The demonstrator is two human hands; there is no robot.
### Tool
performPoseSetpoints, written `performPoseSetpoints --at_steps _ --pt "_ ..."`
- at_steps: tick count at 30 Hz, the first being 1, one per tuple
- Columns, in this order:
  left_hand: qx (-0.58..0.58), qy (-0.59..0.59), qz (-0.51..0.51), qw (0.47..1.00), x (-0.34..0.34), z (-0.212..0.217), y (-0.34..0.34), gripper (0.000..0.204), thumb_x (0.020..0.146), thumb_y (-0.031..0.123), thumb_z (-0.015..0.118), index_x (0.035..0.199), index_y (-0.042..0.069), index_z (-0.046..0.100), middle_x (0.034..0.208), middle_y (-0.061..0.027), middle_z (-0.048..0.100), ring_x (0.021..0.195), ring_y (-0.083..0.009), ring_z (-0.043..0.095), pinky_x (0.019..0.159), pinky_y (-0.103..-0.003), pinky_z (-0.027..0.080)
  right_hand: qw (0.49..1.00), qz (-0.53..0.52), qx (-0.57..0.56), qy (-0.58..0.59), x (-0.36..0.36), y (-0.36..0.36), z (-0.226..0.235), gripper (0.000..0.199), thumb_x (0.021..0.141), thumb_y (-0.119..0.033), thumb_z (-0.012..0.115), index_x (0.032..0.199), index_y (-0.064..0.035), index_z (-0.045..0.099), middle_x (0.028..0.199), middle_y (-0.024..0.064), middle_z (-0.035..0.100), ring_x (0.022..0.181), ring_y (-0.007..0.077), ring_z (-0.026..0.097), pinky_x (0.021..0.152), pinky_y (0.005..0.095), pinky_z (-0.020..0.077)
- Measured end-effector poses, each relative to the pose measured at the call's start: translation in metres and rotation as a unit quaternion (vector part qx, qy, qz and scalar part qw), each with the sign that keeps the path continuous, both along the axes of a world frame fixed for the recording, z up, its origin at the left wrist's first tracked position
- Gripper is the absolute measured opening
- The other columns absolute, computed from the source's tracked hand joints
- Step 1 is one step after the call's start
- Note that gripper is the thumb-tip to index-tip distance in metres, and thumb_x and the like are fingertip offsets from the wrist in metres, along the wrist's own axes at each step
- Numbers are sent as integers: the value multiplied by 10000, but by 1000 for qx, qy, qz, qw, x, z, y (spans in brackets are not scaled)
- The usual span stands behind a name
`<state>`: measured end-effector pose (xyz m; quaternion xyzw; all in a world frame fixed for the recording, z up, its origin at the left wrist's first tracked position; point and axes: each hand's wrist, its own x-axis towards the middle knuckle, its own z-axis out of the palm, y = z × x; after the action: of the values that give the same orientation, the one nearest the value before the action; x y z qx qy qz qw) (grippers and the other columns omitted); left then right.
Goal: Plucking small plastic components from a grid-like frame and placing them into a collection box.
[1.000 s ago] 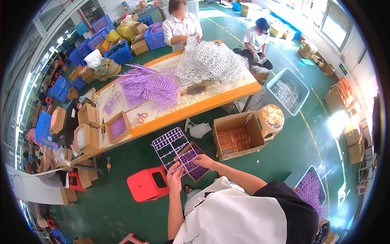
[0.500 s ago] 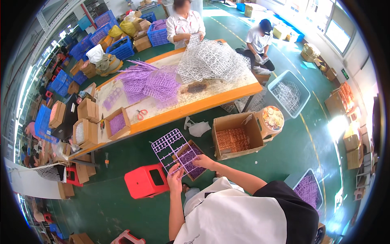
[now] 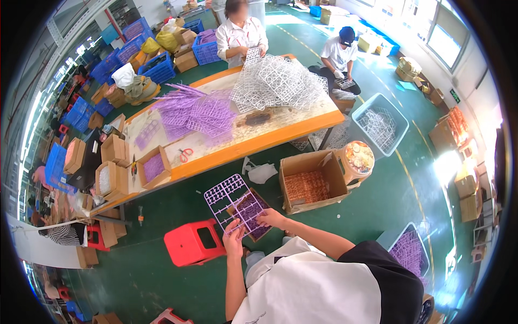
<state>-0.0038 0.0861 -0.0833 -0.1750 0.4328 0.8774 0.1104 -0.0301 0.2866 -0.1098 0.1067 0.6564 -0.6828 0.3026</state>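
A purple plastic sprue frame [image 3: 225, 190] is held tilted in front of me. Small parts fill its far end, while the near half shows mostly bare bars. My left hand [image 3: 233, 241] grips its near left corner, with thumb and fingers closed on the rim. At the right edge, my right hand [image 3: 272, 217] has its fingers pinched on the frame's bars; the fingertips are partly hidden. Below the frame stands a cardboard box [image 3: 263, 233] containing many small purple pieces [image 3: 251, 205], partly covered by the frame and my hands.
A red stool [image 3: 189, 244] stands left of the box. Ahead, a worktable [image 3: 253, 136] bears purple frames [image 3: 197, 113], white frames [image 3: 280, 81] and red-handled scissors [image 3: 185, 155]. A carton [image 3: 315, 204] of orange pieces sits to the right. Two people [image 3: 241, 35] [image 3: 340, 56] work beyond.
The frame has shifted slightly right and down in the picture, with both hands still on it. The view has moved a little. The seated person's hands have lowered slightly.
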Motion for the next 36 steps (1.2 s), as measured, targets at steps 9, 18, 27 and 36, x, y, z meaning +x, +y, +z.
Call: performPoseSetpoints --at_steps 9,18,27,36 --pt "-78 -109 -237 962 -1 -27 -11 375 888 226 484 1221 54 496 1230 -102 538 1100 -231 538 901 -371 445 987 -64 -96 -113 20 31 -8 282 840 -171 590 1040 28 582 969 126 643 888 207 639 772 316 534" --pt "-160 -282 -47 945 154 -193 -192 184 799 208 577 647 104 567 640 -65 542 601 -198 533 494 -369 408 903 -322 -10 -283 86 101 -106 239 864 -144 515 1027 28 548 942 164 616 807 262 632 724 380 547" --pt "-197 -438 -204 853 287 -187 -285 200 774 201 596 924 68 605 824 -84 637 696 -210 606 569 -337 483 800 -491 29 -344 138 79 -121 195 887 -137 407 949 3 528 909 143 602 811 269 611 738 409 534" --pt "-159 -380 -90 907 190 -201 -395 271 805 209 567 1028 58 594 965 -82 651 851 -216 627 700 -345 500 943 -234 2 -239 11 -113 -55 282 880 -238 511 1005 8 569 914 131 635 831 235 630 749 363 530"
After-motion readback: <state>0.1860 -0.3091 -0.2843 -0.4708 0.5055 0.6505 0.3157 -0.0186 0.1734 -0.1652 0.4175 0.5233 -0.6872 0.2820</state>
